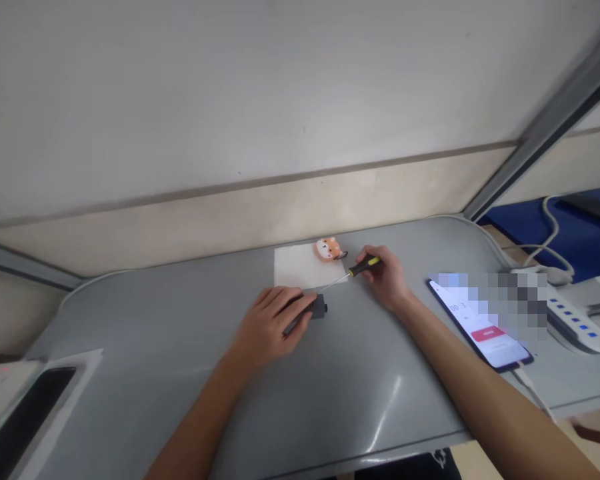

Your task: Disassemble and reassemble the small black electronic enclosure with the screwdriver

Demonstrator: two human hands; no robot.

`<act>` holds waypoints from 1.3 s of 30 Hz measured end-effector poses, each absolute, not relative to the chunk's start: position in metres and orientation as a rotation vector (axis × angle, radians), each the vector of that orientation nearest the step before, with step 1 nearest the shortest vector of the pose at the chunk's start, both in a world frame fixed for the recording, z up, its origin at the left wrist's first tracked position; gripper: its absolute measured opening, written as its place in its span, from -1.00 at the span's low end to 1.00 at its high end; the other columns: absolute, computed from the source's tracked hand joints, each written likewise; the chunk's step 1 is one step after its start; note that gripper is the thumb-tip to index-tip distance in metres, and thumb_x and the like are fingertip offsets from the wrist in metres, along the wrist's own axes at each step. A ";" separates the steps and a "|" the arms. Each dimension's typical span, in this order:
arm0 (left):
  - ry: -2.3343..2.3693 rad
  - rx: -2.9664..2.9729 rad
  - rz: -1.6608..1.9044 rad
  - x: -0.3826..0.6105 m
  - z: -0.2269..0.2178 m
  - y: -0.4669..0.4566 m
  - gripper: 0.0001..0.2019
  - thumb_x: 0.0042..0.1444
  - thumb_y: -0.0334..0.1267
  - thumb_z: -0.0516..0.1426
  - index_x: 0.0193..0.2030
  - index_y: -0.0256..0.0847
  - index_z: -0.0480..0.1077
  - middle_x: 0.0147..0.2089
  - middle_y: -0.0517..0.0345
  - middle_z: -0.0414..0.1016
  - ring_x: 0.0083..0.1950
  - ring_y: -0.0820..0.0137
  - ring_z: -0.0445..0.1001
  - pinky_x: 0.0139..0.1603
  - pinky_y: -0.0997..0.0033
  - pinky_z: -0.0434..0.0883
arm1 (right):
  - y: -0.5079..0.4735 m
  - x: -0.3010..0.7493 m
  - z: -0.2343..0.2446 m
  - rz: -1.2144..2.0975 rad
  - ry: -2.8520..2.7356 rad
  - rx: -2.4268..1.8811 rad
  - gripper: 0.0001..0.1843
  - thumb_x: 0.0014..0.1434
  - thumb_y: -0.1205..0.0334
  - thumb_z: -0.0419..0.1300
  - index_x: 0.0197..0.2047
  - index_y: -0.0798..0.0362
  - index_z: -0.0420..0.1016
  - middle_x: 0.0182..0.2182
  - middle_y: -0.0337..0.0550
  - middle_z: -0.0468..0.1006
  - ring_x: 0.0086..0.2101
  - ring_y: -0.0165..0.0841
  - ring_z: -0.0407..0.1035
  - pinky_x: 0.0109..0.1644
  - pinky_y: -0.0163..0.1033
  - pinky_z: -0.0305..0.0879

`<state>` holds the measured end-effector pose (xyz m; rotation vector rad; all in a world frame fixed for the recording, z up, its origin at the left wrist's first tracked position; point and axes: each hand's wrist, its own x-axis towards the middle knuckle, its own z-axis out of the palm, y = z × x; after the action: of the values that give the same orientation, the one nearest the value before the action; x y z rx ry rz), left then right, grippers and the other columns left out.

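Observation:
My left hand [275,320] is closed around a small dark grey box-shaped device [319,307] on the desk, its fingers lying over most of it. A short black knob sticks out of the device's right end. In my right hand [387,279] is a screwdriver [364,267] with a black and yellow handle. Its thin metal shaft slants down to the left, and the tip is close to the device's upper edge; I cannot tell whether it touches. Behind both hands lies a white paper sheet [297,263] with an orange and white animal-faced case [328,249] on it.
A phone [480,327] with a lit screen and a plugged-in cable [533,392] lies right of my right forearm. Beyond it stands a white power strip [575,320]. Another dark phone-like slab [30,420] rests at the left. A wall [300,207] closes the grey desk's back.

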<state>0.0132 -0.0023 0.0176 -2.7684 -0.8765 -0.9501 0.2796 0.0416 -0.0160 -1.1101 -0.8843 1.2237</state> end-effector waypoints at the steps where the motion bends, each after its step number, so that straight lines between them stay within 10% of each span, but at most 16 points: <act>1: -0.882 -2.770 -0.942 0.012 0.018 -0.002 -0.69 0.33 -0.39 0.14 0.19 -0.15 0.45 -0.03 0.01 0.62 -0.06 0.27 0.59 0.02 0.23 0.48 | 0.041 0.279 -0.016 1.227 -0.877 -1.113 -0.67 0.17 -0.04 0.13 -0.50 -0.03 0.43 -0.60 -0.20 0.28 -0.59 -0.37 0.05 -0.48 -0.17 -0.03; 39: -1.635 -2.284 -1.615 -0.040 -0.022 0.028 -0.59 0.51 -0.12 -0.10 -0.10 -0.25 0.52 -0.28 0.05 0.53 -0.23 0.34 0.52 -0.14 0.35 0.45 | 0.051 0.282 -0.025 1.247 -0.488 -0.895 -0.79 -0.05 0.09 0.26 -0.53 0.07 0.49 -0.68 -0.29 0.35 -0.69 -0.52 0.07 -0.62 -0.27 -0.13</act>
<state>-0.0399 0.0277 -0.0224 -2.2842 -1.6355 -1.6147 0.2820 0.0512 -0.0250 -0.8952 -0.4883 1.2470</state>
